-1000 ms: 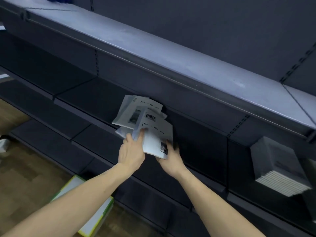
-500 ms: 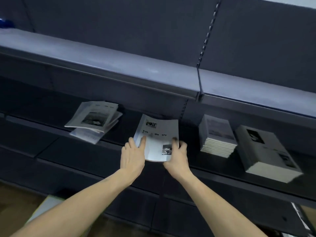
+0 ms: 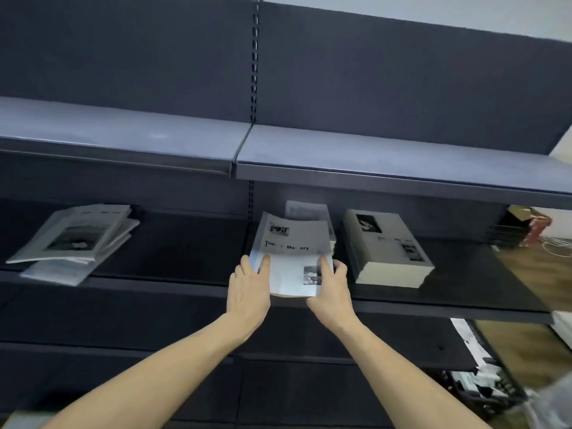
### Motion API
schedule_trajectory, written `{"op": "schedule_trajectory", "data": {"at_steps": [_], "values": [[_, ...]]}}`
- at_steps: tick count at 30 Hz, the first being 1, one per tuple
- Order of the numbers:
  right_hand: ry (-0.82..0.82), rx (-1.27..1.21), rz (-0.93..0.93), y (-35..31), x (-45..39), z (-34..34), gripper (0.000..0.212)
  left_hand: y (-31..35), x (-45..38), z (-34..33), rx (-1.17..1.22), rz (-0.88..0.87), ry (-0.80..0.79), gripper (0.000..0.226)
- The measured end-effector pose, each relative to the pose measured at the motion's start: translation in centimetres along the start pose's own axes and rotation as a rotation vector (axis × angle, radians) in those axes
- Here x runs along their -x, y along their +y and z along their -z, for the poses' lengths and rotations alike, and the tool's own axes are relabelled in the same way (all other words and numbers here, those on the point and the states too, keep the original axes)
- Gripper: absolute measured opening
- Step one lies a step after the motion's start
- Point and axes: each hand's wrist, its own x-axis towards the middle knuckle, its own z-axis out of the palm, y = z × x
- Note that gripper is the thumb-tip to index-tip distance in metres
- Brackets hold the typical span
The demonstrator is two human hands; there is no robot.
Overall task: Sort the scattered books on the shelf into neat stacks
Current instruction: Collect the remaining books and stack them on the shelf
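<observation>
Centre frame, my left hand (image 3: pixel 249 284) and right hand (image 3: pixel 332 287) pinch the thin white paperback book (image 3: pixel 291 258) above the dark metal shelf (image 3: pixel 433 308); I should square its edges over the small grey stack (image 3: pixel 309 212) behind before letting go.

Bare forearms, left hand (image 3: pixel 247 289) and right hand (image 3: pixel 332 292) ungloved.

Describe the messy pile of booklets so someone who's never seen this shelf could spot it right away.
Find the dark shelf under the pale grey one, where both hands hold a booklet. The messy pile lies at its far left, well apart from the hands. Unlike the thick squared stack on the right, its thin grey booklets are fanned askew, and the lowest one pokes over the front edge.
</observation>
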Motion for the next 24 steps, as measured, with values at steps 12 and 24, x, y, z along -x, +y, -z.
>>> {"op": "schedule_trajectory", "data": {"at_steps": [12, 24], "values": [[0.123, 0.098, -0.097, 10.1, -4.2, 8.4, 0.078, 13.1, -7.3, -2.6, 0.032, -0.168, -0.024, 0.068], [0.026, 0.415, -0.137, 19.8, -7.1, 15.2, 0.081, 22.5, -9.5, -5.6, 0.136, -0.228, -0.248, 0.078]]}}
